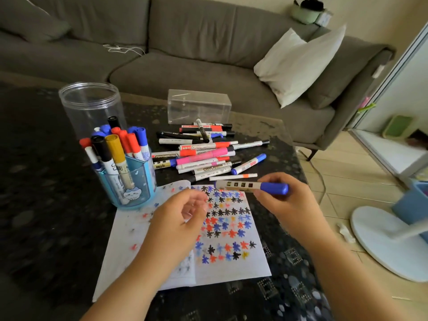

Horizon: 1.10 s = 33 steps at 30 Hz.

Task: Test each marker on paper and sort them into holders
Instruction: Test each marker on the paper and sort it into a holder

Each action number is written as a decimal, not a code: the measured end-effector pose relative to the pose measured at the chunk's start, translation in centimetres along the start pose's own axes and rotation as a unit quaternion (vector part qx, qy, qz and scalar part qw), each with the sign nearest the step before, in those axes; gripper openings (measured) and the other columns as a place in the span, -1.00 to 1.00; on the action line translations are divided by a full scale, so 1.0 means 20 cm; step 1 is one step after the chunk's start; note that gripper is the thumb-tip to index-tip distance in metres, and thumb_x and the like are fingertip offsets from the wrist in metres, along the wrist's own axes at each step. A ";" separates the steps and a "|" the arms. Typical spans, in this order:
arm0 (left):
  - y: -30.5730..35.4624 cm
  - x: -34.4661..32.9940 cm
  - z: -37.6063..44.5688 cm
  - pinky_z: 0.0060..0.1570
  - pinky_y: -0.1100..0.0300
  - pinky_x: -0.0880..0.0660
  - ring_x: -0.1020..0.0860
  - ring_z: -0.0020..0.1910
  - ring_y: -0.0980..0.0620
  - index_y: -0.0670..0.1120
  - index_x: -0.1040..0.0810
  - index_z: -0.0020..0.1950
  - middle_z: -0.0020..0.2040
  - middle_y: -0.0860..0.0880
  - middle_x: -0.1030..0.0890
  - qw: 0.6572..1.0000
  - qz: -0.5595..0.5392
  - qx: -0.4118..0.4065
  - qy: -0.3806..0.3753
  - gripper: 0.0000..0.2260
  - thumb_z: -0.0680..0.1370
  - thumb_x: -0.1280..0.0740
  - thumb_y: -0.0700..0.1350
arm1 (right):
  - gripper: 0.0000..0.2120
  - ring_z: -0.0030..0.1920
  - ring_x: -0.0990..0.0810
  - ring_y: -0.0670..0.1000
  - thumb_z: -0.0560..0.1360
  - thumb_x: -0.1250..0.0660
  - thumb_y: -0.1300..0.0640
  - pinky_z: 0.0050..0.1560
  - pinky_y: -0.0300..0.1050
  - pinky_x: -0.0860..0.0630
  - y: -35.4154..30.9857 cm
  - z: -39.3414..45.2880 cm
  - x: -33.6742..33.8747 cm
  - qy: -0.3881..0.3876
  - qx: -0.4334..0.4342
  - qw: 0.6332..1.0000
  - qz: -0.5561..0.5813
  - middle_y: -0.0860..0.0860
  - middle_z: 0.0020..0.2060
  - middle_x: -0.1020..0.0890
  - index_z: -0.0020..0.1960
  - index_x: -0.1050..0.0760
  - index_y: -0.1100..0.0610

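Observation:
My right hand [286, 202] grips a blue-capped marker [252, 186] by its cap end and holds it level above the paper. My left hand [179, 214] hovers over the white paper [231, 265] with fingers loosely curled and nothing in them. Rows of small black, blue, red and yellow star marks cover the paper. A pile of several markers [203, 154] lies on the table behind the paper. A blue holder [136, 186] at the left stands full of markers. Behind it is a tall clear cylinder [90, 105].
A clear rectangular box [199, 106] sits behind the pile near the dark table's far edge [284, 126]. A grey sofa [185, 54] with a white cushion [298, 63] lies beyond. A white round fan base [389, 242] stands on the floor at the right.

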<state>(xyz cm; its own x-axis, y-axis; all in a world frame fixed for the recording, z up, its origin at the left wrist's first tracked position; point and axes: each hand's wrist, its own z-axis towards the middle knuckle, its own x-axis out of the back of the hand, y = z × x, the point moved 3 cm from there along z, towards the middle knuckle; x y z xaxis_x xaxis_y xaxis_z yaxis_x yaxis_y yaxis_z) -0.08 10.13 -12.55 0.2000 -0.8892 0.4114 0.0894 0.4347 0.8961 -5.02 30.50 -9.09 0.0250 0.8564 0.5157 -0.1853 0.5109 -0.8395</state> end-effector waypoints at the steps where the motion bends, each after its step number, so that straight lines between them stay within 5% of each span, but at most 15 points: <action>1: 0.02 -0.01 -0.02 -0.17 0.55 -0.38 -0.47 -0.10 0.37 0.13 -0.54 0.00 -0.12 0.23 -0.55 1.000 -0.014 0.003 -0.001 -0.89 0.52 -0.31 -0.07 | -0.86 -0.35 -0.53 -0.19 0.36 -0.48 0.12 -0.29 -0.41 -0.45 -0.02 -0.07 0.00 -0.011 -0.026 0.995 0.091 -0.09 -0.33 -0.62 -0.11 -0.58 0.06; 4: 0.08 -0.03 -0.08 -0.17 0.45 -0.41 -0.49 -0.10 0.33 0.15 -0.54 -0.03 -0.08 0.20 -0.57 0.998 -0.053 0.025 -0.021 -0.90 0.52 -0.32 -0.06 | -0.83 -0.19 -0.63 -0.13 0.29 -0.44 0.00 -0.12 -0.32 -0.54 -0.04 -0.23 -0.05 -0.036 -0.088 0.942 0.323 -0.04 -0.25 -0.68 -0.18 -0.65 0.08; 6: 0.10 -0.04 -0.12 -0.16 0.44 -0.41 -0.49 -0.09 0.35 0.15 -0.55 -0.05 -0.07 0.22 -0.56 0.997 -0.067 0.035 -0.030 -0.91 0.52 -0.31 -0.05 | -0.73 -0.12 -0.67 -0.05 0.36 -0.33 -0.10 -0.05 -0.16 -0.59 -0.04 -0.32 -0.09 -0.043 -0.121 0.927 0.352 0.01 -0.17 -0.70 -0.13 -0.64 0.07; 8: 0.10 -0.06 -0.14 -0.14 0.43 -0.40 -0.49 -0.08 0.35 0.16 -0.56 -0.07 -0.07 0.24 -0.57 0.994 -0.081 0.058 -0.045 -0.92 0.53 -0.30 -0.03 | -0.64 -0.25 -0.65 0.00 0.40 -0.21 -0.10 -0.21 -0.18 -0.58 -0.04 -0.39 -0.13 -0.057 -0.156 0.921 0.352 0.04 -0.26 -0.67 -0.01 -0.57 0.14; 11: 0.10 -0.11 -0.16 0.06 0.22 -0.47 -0.55 0.01 0.24 0.15 -0.59 -0.02 -0.03 0.19 -0.62 0.975 -0.146 0.128 -0.105 -0.87 0.56 -0.24 0.03 | -0.58 -0.52 -0.34 -0.07 0.45 -0.17 -0.10 -0.52 -0.25 -0.33 -0.06 -0.46 -0.19 -0.113 -0.198 0.887 0.402 0.04 -0.43 -0.47 -0.02 -0.47 0.27; 14: 0.15 -0.19 -0.17 -0.09 0.19 -0.56 -0.65 -0.12 0.05 -0.10 -0.56 0.11 -0.14 -0.01 -0.69 0.880 -0.378 0.199 -0.208 -0.73 0.56 -0.16 -0.03 | -0.60 -0.57 -0.23 -0.12 0.51 -0.15 -0.06 -0.62 -0.32 -0.19 -0.05 -0.51 -0.23 -0.186 -0.261 0.813 0.486 0.04 -0.48 -0.41 -0.14 -0.49 0.29; 16: 0.19 -0.23 -0.18 -0.17 0.20 -0.58 -0.65 -0.03 -0.01 -0.18 -0.52 0.14 -0.03 -0.12 -0.68 0.821 -0.458 0.215 -0.263 -0.66 0.49 -0.17 -0.03 | -0.61 -0.57 -0.26 -0.13 0.56 -0.18 -0.03 -0.64 -0.34 -0.24 -0.03 -0.52 -0.23 -0.228 -0.277 0.740 0.569 0.05 -0.44 -0.41 -0.06 -0.55 0.31; 22: 0.16 -0.28 -0.15 0.00 0.17 -0.57 -0.58 0.16 -0.03 -0.18 -0.54 0.12 0.13 -0.18 -0.62 0.770 -0.514 0.203 -0.319 -0.69 0.53 -0.23 0.00 | -0.68 -0.54 -0.38 -0.17 0.53 -0.30 -0.02 -0.62 -0.37 -0.33 0.01 -0.48 -0.27 -0.303 -0.243 0.636 0.667 -0.01 -0.40 -0.43 0.07 -0.56 0.23; 25: 0.16 -0.30 -0.14 0.10 0.14 -0.52 -0.52 0.24 -0.08 -0.11 -0.61 0.10 0.16 -0.18 -0.61 0.741 -0.556 0.161 -0.340 -0.74 0.52 -0.27 0.00 | -0.68 -0.52 -0.35 -0.18 0.60 -0.20 -0.03 -0.58 -0.39 -0.33 0.02 -0.46 -0.26 -0.335 -0.223 0.599 0.693 -0.02 -0.36 -0.46 0.11 -0.51 0.22; 28: 0.14 -0.33 -0.14 0.08 0.12 -0.54 -0.56 0.16 -0.14 -0.04 -0.65 -0.09 -0.01 -0.14 -0.67 0.780 -0.529 0.157 -0.297 -0.83 0.48 -0.32 0.00 | -0.71 -0.54 -0.33 -0.20 0.60 -0.17 -0.05 -0.61 -0.41 -0.29 0.02 -0.46 -0.25 -0.309 -0.220 0.643 0.666 -0.04 -0.40 -0.43 0.00 -0.51 0.17; 30: 0.13 -0.34 -0.13 -0.01 0.12 -0.56 -0.57 0.08 -0.22 -0.05 -0.64 -0.17 -0.12 -0.11 -0.69 0.815 -0.494 0.167 -0.253 -0.82 0.46 -0.30 0.01 | -0.67 -0.58 -0.22 -0.20 0.55 -0.17 -0.10 -0.65 -0.40 -0.19 0.03 -0.46 -0.24 -0.252 -0.228 0.748 0.570 -0.05 -0.46 -0.35 -0.12 -0.48 0.16; 33: 0.14 -0.35 -0.13 -0.18 0.22 -0.60 -0.65 -0.06 -0.05 -0.15 -0.56 -0.12 -0.13 -0.11 -0.69 0.844 -0.465 0.181 -0.199 -0.78 0.43 -0.23 -0.03 | -0.61 -0.55 -0.17 -0.15 0.48 -0.14 -0.14 -0.58 -0.33 -0.12 0.05 -0.45 -0.22 -0.175 -0.214 0.878 0.390 -0.05 -0.48 -0.31 -0.18 -0.39 0.20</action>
<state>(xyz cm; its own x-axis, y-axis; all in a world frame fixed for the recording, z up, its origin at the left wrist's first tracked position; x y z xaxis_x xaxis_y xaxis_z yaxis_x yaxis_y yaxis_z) 1.42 17.84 -13.41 -0.1423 -0.8308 -0.5381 -0.2912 -0.4844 0.8249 3.49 27.83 -13.75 -0.2623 0.9213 -0.2873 0.3761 -0.1766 -0.9096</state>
